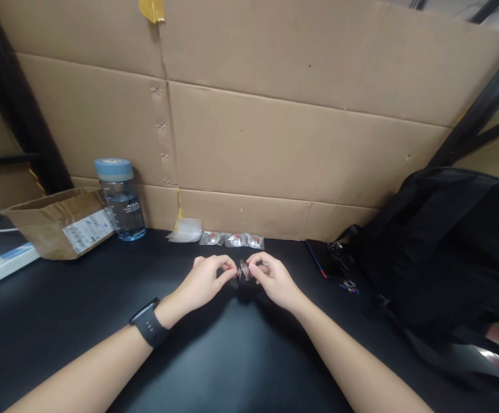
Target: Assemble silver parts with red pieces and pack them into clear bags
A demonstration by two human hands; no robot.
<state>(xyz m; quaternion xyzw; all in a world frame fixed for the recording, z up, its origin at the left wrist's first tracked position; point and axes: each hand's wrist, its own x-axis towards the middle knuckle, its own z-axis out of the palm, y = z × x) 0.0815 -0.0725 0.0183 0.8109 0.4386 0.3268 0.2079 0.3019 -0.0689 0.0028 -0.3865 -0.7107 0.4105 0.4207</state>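
L hand (pixel 204 281): fingers pinched on small clear part (pixel 244 269), w/ red bit
R hand (pixel 273 280): closed, gripping same part
Far: clear bags (pixel 232 239) by cardboard wall (pixel 275 143)

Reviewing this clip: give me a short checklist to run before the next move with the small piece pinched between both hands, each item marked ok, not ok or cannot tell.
1. Small piece pinched by both hands: ok; left hand and right hand meet on it.
2. Piece identifiable: cannot tell; too small, mostly covered by fingers.
3. Clear packets within view at the cardboard wall: ok.
4. Water bottle upright, capped, apart from the hands: ok.
5. Black bag apart from the right hand: ok.
6. Black table bare under the hands: ok.
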